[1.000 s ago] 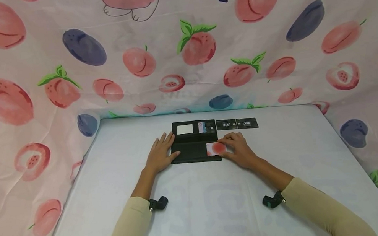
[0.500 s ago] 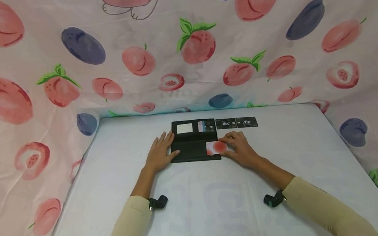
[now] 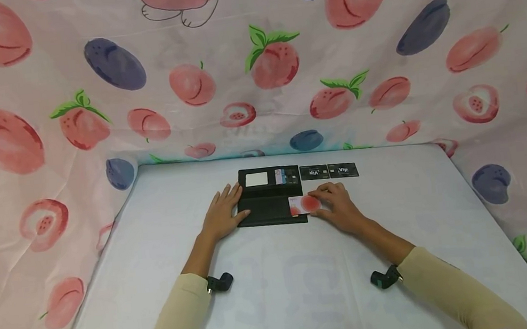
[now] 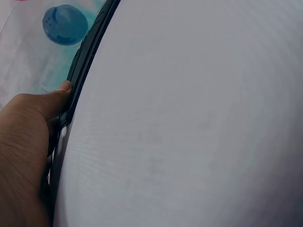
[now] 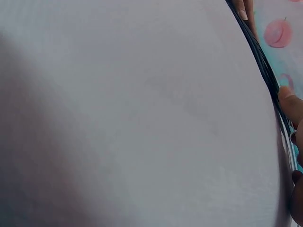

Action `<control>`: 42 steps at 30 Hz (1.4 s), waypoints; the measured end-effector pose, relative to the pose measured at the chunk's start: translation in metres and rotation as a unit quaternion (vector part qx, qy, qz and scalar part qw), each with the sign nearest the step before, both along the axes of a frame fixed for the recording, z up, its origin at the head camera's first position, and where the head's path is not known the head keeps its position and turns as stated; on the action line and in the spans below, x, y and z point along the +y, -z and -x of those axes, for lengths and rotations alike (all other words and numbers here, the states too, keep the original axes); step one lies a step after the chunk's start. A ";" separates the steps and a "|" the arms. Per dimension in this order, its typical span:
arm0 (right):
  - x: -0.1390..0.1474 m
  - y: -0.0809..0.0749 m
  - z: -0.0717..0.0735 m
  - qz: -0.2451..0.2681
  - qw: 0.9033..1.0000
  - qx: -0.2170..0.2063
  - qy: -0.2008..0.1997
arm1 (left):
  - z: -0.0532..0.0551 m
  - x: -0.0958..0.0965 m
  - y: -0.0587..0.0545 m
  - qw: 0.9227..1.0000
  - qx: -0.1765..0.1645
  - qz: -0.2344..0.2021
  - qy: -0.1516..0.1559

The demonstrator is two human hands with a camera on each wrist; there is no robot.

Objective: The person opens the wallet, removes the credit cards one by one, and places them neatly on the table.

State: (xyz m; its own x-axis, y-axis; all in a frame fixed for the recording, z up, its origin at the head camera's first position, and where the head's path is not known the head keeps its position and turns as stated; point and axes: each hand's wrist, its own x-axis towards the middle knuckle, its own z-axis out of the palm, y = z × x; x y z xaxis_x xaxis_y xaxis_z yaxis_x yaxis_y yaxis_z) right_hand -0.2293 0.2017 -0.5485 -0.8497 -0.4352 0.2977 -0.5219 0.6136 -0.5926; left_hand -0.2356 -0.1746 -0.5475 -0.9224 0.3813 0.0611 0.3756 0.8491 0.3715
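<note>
A black wallet (image 3: 263, 211) lies unfolded on the white table. My left hand (image 3: 222, 214) rests at its left side, fingers straight and spread, the thumb on the lower flap. In the left wrist view the thumb (image 4: 57, 101) presses the wallet edge. My right hand (image 3: 337, 205) pinches the right end of a pink-and-white card (image 3: 299, 205) with a round red peach print. The card's left part overlaps the lower flap while its right end sticks out past the wallet's side. In the right wrist view the right thumb (image 5: 289, 101) shows beside the wallet edge.
Two black cards marked "Vip" (image 3: 314, 172) lie side by side right of the wallet's upper half. That half has a white window (image 3: 256, 179) and a card (image 3: 284, 176) in a slot. A fruit-printed cloth (image 3: 234, 71) hangs behind the table's far edge.
The peach card has slid slightly to the right with my right hand, so more of it sticks out past the wallet. The left hand and the wallet have stayed in place.
</note>
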 end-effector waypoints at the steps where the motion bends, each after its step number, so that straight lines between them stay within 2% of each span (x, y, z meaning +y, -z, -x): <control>1: 0.001 0.000 0.000 0.002 1.000 0.001 0.000 | 0.000 0.000 0.000 1.000 0.000 0.000 0.000; 17: 0.014 0.001 0.006 -0.028 0.999 0.032 0.033 | -0.001 0.000 0.001 1.000 0.002 -0.004 -0.003; 23: 0.021 0.003 0.009 -0.035 0.998 0.029 0.044 | -0.001 0.001 0.002 1.000 0.001 -0.005 -0.003; 31: 0.032 -0.002 0.012 -0.041 0.997 0.017 0.070 | -0.001 0.000 0.001 1.000 0.002 -0.002 -0.002; 42: 0.051 -0.007 0.017 -0.033 0.995 0.026 0.086 | -0.001 0.000 0.000 1.000 0.004 -0.002 -0.002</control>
State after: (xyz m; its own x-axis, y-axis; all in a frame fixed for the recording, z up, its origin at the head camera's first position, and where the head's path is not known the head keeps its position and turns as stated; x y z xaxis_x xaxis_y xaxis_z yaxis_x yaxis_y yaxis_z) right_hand -0.2462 0.2525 -0.5411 -0.8978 -0.3046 0.3181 -0.4341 0.7334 -0.5231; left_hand -0.2344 -0.1743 -0.5476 -0.9231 0.3782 0.0697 0.3759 0.8491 0.3710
